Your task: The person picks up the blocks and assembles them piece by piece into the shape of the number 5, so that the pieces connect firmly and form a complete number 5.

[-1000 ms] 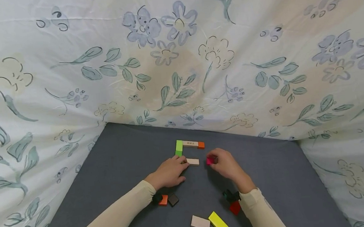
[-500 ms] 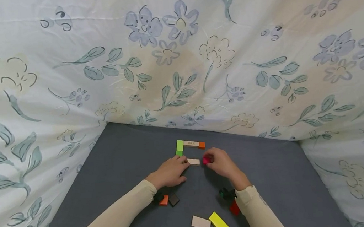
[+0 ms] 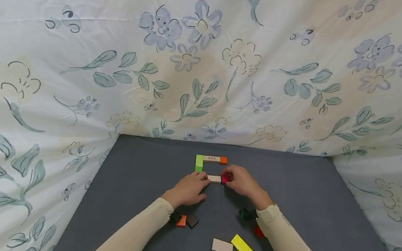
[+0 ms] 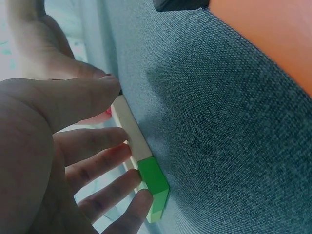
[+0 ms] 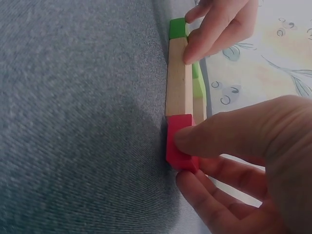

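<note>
On the dark gray cloth (image 3: pixel 310 203), the left hand (image 3: pixel 186 190) has its fingers spread, tips at the long pale wooden block (image 5: pixel 176 78) and the green block (image 4: pixel 153 175). The right hand (image 3: pixel 242 182) pinches the red block (image 5: pixel 178 160), which sits snug against the wooden block's end. It looks light and hard, like painted wood, and tough to break. Its smooth sides might slip, so thumb and fingers on opposite sides should hold best.

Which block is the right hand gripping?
The pinkish-red block, at the right end of the wooden block that the left hand touches; the right hand holds no other block.
</note>
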Tool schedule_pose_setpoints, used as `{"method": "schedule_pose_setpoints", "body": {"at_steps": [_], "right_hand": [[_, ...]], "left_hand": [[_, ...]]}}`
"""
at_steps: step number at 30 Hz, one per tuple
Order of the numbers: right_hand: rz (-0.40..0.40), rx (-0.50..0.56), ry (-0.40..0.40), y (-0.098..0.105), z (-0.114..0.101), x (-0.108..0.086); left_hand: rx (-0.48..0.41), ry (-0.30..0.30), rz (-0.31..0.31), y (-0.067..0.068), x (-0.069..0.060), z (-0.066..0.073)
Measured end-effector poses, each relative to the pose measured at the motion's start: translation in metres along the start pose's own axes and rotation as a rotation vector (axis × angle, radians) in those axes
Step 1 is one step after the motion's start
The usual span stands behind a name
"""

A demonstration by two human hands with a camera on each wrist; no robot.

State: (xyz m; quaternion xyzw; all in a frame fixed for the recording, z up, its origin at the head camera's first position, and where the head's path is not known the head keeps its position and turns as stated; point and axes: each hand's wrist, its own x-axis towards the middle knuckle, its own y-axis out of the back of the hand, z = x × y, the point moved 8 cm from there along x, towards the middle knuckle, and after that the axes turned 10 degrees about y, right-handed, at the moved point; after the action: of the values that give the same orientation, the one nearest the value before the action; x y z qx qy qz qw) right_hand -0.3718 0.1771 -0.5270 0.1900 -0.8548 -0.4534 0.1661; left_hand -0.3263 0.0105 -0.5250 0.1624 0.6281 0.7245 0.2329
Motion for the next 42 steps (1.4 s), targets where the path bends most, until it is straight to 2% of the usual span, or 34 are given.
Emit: {"method": "schedule_pose_setpoints", "body": {"at_steps": [13, 42], "right_hand": [[-0.013, 0.012, -0.006, -0.0041, -0.0017, -0.0005], [-0.011, 0.010, -0.001, -0.0043, -0.0083, 0.0014]], "left_hand": [[0.008, -0.014, 0.004, 0.0017, -0.0005, 0.0016], [0.017, -0.003, 0.002, 0.0000, -0.0005, -0.0003]]}}
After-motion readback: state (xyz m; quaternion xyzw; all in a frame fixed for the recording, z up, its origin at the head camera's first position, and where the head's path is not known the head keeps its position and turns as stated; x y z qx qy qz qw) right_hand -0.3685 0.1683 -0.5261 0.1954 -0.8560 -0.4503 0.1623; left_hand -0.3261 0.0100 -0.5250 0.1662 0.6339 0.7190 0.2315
